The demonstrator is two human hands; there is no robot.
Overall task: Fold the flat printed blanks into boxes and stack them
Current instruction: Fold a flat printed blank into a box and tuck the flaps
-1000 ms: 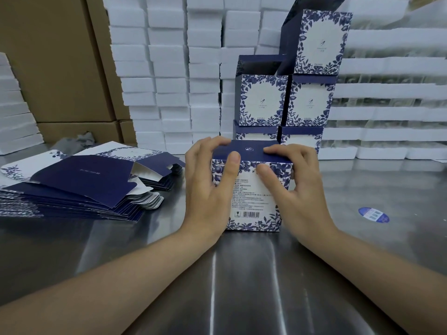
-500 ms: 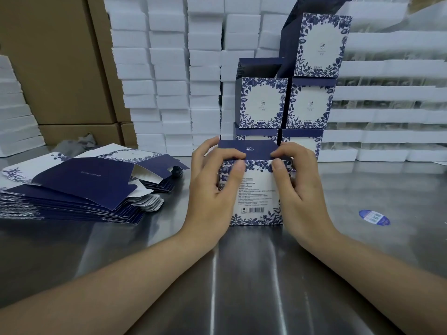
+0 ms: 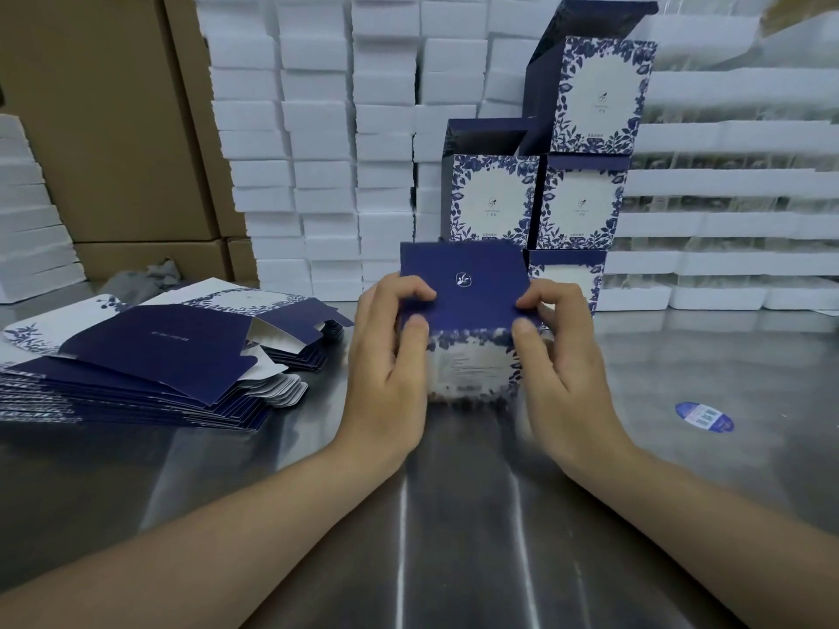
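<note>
A blue and white floral box (image 3: 470, 360) stands on the steel table (image 3: 454, 515) in front of me, its navy lid panel tilted up toward me. My left hand (image 3: 388, 370) grips its left side with the thumb on the lid's front edge. My right hand (image 3: 560, 370) holds the right side the same way. Behind it, folded boxes (image 3: 540, 206) are stacked in two columns, the top ones with lids open. A pile of flat printed blanks (image 3: 150, 360) lies at the left.
Stacked white foam trays (image 3: 318, 143) fill the back wall, with brown cartons (image 3: 100, 129) at far left. A blue oval sticker (image 3: 703, 416) lies on the table at the right. A grey cloth (image 3: 140, 276) sits behind the blanks.
The box has moved slightly away from me and its navy lid panel has tipped up to face me. Both thumbs shifted onto the lid's front edge.
</note>
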